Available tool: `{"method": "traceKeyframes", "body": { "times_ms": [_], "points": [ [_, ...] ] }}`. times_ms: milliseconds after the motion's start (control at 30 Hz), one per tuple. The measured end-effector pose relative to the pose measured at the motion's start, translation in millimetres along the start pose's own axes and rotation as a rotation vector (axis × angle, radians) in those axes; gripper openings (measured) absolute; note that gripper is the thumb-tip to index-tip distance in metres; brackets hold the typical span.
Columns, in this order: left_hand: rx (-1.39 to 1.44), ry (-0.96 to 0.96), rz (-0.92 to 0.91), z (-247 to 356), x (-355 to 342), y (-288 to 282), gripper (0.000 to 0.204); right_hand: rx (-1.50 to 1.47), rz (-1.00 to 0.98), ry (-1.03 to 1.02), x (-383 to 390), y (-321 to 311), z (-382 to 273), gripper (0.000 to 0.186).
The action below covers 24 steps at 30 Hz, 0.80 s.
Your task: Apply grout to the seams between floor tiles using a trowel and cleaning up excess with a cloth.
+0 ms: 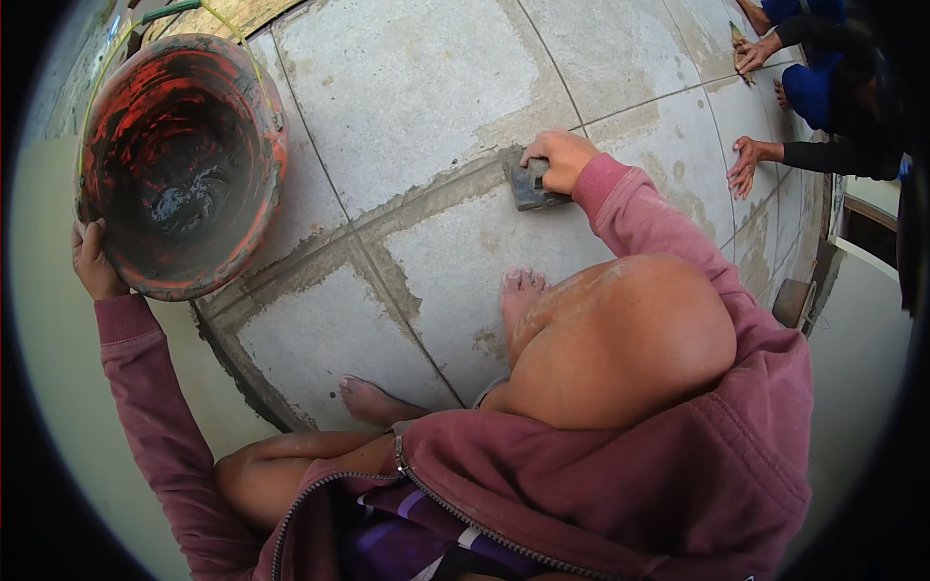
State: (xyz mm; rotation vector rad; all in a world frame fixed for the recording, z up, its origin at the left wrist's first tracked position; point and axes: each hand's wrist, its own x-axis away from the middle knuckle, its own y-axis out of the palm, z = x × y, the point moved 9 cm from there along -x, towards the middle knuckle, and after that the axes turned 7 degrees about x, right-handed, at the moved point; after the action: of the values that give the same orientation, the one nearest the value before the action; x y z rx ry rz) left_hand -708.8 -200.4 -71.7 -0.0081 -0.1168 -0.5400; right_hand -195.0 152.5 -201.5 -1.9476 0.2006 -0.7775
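Note:
At the left, my left hand [95,261] grips the near left rim of a red bucket [254,160]. The bucket is tilted so that its inside faces me. Grey slurry coats its walls, and wet grey mix [189,198] lies at the bottom. My right hand [565,163] is closed on a small dark float [529,191], which rests on the floor tiles [417,107] beside a joint. Smeared grey grout [455,194] runs along that joint, from the bucket side toward the float. Part of the float is hidden under my fingers.
My bare feet [373,399] stand on the tiles. At the upper right, a co-worker in dark sleeves has one hand [760,53] on a brownish scrap and another hand [744,167] held low over the floor. A wooden board [242,14] lies behind the bucket. A pale wall rises at the left.

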Motion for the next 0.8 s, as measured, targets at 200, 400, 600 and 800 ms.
{"method": "traceKeyframes", "body": {
  "times_ms": [200,400,600,800],
  "points": [
    [-0.027,0.046,-0.006,9.6,-1.1,5.7,0.020,-0.439,-0.018,0.509,18.6,6.7,65.7,0.034],
    [-0.032,0.039,-0.015,-1.1,-9.3,-21.1,0.018,-0.604,-0.269,0.261,-10.6,63.6,-36.9,0.016],
    [-0.069,0.083,-0.011,9.4,4.6,12.0,0.012,-0.775,-0.195,0.428,40.6,30.1,30.7,0.037],
    [-0.021,0.055,-0.011,-1.2,-10.0,-14.9,0.014,0.036,-0.099,0.191,3.1,-13.1,38.7,0.034]
  ]
}}
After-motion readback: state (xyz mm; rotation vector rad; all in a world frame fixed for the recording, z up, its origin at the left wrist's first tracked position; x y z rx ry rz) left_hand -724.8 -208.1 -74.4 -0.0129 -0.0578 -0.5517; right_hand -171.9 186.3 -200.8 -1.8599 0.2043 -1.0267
